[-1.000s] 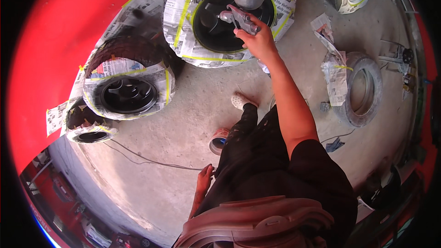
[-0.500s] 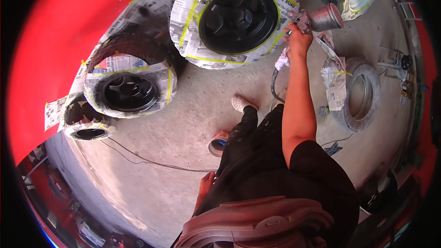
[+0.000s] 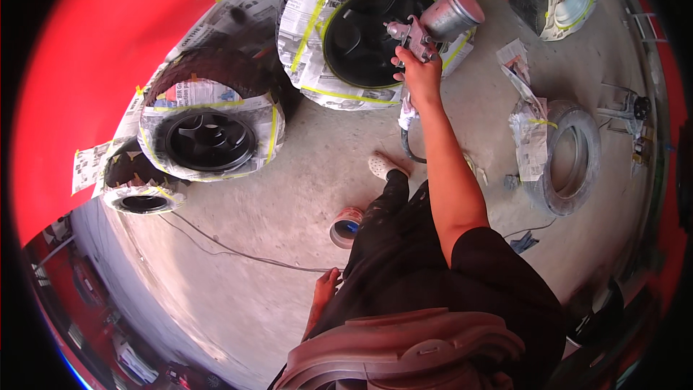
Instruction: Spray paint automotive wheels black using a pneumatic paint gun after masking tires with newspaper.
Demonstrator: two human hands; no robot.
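My right hand (image 3: 420, 76) is wrapped round the grip of a spray gun (image 3: 413, 32). A silver cup (image 3: 452, 14) with a pinkish lid is mounted on the gun, tilted up to the right. The gun is in front of a black wheel rim (image 3: 357, 43), whose tyre is covered with newspaper (image 3: 307, 36) and yellow tape. A dark hose (image 3: 410, 146) hangs from the gun's cloth-wrapped handle end. Low beside my left thigh, my left hand (image 3: 326, 289) hangs with loosely bent fingers, partly apart. It seems to hold nothing.
Further left stand a masked wheel with a black rim (image 3: 209, 142) and a smaller masked one (image 3: 144, 204). A bucket (image 3: 348, 227) stands by my leg. Cables (image 3: 245, 256) cross the concrete floor. On the right are a bare tyre (image 3: 570, 159), loose newspaper (image 3: 530, 137) and another masked wheel (image 3: 575, 1).
My right hand has moved left with the spray gun, from the big wheel's right edge to in front of its rim. My left hand has hardly moved.
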